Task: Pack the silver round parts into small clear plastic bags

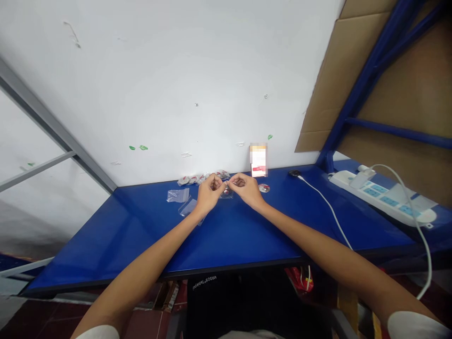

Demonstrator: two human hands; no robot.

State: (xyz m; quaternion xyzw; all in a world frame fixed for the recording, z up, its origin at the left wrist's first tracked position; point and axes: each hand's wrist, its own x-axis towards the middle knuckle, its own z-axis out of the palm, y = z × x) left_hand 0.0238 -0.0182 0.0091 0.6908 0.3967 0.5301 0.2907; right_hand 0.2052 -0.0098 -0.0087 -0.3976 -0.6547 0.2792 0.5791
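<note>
My left hand (211, 190) and my right hand (245, 189) meet over the blue table, thumbs and forefingers pinched on the top edge of a small clear plastic bag (227, 192). A shiny round item with some red shows inside the bag; its kind is too small to tell. Behind my left hand, several round silver-and-red packets (193, 180) lie in a row near the wall. Flat clear zip bags (177, 195) rest left of my left wrist, one partly under it. Just right of my right hand lies a single round silver-and-red item (264, 188).
A phone-like upright card (259, 161), partly blurred, leans on the wall. A white power strip (384, 197) with a cable and a small black device (294, 173) with a white cord lie to the right. Blue metal framing (353, 103) rises at the right.
</note>
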